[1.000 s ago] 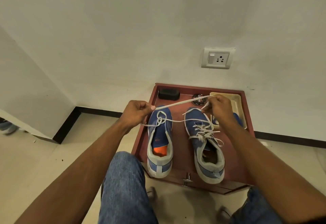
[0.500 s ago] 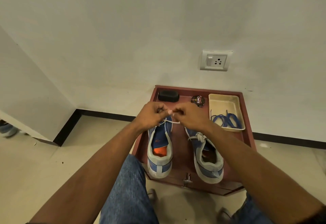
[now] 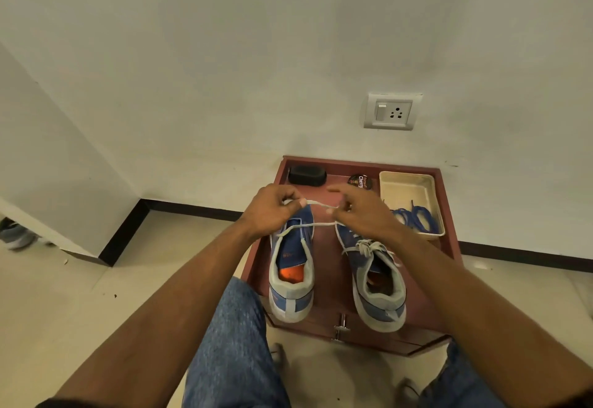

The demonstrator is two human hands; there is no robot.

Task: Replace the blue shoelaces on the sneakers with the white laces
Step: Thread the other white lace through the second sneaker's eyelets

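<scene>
Head view. Two blue sneakers stand side by side, toes toward 12 o'clock, on a low reddish-brown surface set against a white wall. The left sneaker shows an orange insole at its heel opening; its tongue area carries only a loose run of white lace. The right sneaker is already threaded with white lace, gathered into a knot near its collar.

The left hand hovers above the toe of the left sneaker, thumb and forefinger pinching one stretch of the white lace. The right hand is at 3 o'clock of it, above the toe of the right sneaker; its thumb and a finger pinch the same lace while the forefinger points toward 9 o'clock. A short, nearly taut span of lace joins the two hands, and a second strand runs below it from the right hand's side down across the left sneaker.

At 1 o'clock of the sneakers, a cream tray holds the coiled blue laces at its near end. A round polish tin lies just beside the tray at its 9 o'clock, and a black oblong case sits at the surface's far-left corner. A switch-and-socket plate is fixed to the wall above. Denim-clad knees show at 6 o'clock.
</scene>
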